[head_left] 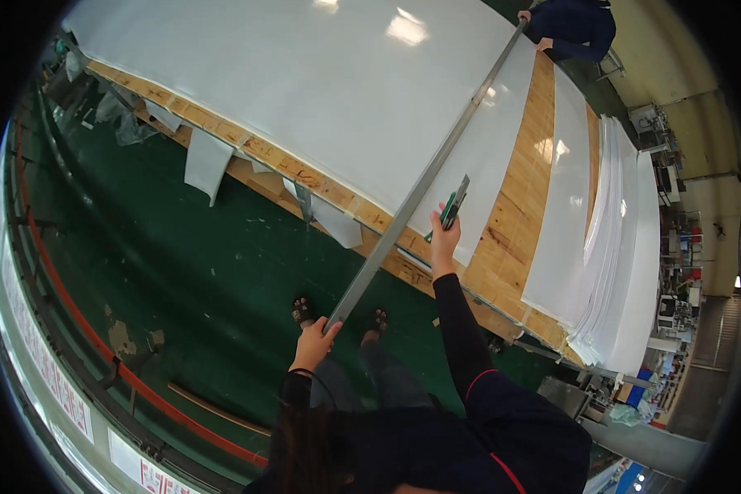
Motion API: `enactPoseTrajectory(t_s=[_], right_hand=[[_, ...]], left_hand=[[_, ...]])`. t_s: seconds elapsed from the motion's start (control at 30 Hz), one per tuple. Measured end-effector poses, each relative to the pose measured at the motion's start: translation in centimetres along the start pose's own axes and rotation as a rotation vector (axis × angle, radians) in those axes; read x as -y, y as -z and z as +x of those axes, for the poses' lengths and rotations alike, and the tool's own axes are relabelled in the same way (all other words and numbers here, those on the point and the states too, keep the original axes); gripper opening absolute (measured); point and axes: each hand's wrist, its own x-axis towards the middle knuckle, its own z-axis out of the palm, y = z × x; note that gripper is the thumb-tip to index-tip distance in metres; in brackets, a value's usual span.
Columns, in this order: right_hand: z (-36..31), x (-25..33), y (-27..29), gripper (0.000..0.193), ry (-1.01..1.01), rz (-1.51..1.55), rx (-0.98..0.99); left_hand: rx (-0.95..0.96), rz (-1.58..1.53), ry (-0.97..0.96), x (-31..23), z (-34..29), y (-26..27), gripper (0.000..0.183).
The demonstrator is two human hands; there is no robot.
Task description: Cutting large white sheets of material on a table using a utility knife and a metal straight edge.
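Note:
My left hand is closed around the near end of a long grey metal straightedge. The bar sticks out past the table's near edge and runs diagonally across a large white sheet to the far side. There a co-worker in dark clothing has one hand at its far end and the other on the sheet. In my right hand is a utility knife with a green and black handle, its blade pointing up and away from me. The knife is above the sheet, just right of the straightedge; whether it touches cannot be seen.
The wooden tabletop shows right of the sheet, with a white strip and a stack of white sheets beyond. Offcuts hang below the table's edge. An orange rail curves behind me over the green floor.

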Motion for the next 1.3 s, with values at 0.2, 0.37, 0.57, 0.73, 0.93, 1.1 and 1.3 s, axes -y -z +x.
enactPoseTrajectory(t_s=[0.2, 0.37, 0.57, 0.73, 0.93, 1.1, 1.3], right_hand=[[-0.5, -0.8, -5.7, 0.022, -0.053, 0.046, -0.062], [-1.4, -0.8, -7.6, 0.021, -0.176, 0.234, -0.107], [-3.9, -1.6, -9.6, 0.021, -0.08, 0.13, 0.069], [-5.2, -2.2, -10.8, 0.035, 0.055, 0.056, 0.175], [-5.4, -1.6, -11.3, 0.036, 0.012, 0.016, 0.143], [-5.5, -1.8, -11.5, 0.036, 0.016, 0.006, 0.126], [-5.9, -1.2, -11.7, 0.035, 0.012, -0.092, 0.139]], left_hand=[[0.068, 0.134, -0.055, 3.1, 0.9, 4.3, 0.041], [0.102, 0.147, -0.04, 3.5, 0.6, 6.7, 0.04], [0.137, 0.167, 0.0, 3.5, 0.7, 9.2, 0.04], [0.118, 0.13, -0.056, 4.2, 0.2, 8.4, 0.041], [0.09, 0.124, -0.096, 4.1, 0.1, 8.3, 0.038], [0.094, 0.143, -0.098, 4.1, 0.2, 8.5, 0.038], [0.088, 0.154, -0.108, 3.9, 0.2, 8.6, 0.037]])
